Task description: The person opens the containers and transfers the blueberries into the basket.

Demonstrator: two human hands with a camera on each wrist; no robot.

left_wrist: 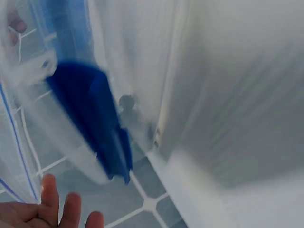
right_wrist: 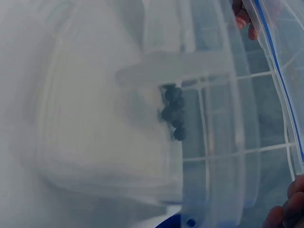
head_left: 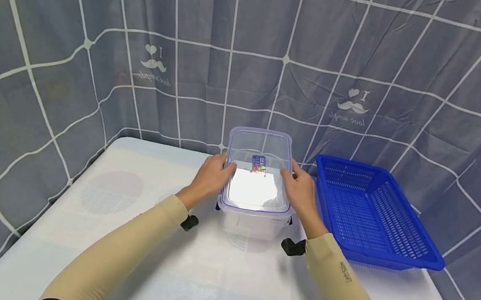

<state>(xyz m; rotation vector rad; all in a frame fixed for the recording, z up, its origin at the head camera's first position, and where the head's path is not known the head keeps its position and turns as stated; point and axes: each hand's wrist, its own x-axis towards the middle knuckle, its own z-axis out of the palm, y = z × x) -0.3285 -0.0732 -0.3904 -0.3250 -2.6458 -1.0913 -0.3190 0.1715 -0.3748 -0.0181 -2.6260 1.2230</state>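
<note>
Clearly the clear plastic container (head_left: pixel 256 194) sits mid-table just left of the blue basket (head_left: pixel 372 213), and I see the left hand (head_left: pixel 210 176) and right hand (head_left: pixel 302 191) each gripping a long edge of its lid (head_left: pixel 256 173). I judge it light, stiff and rather slick (it looks empty), so taking hold at the rim beside the blue side latches (left_wrist: pixel 92 123) seems safest.

backdrop: grey grid-patterned cloth (head_left: pixel 259 32) | furniture: pale table (head_left: pixel 123 236) | light: bright, even
</note>
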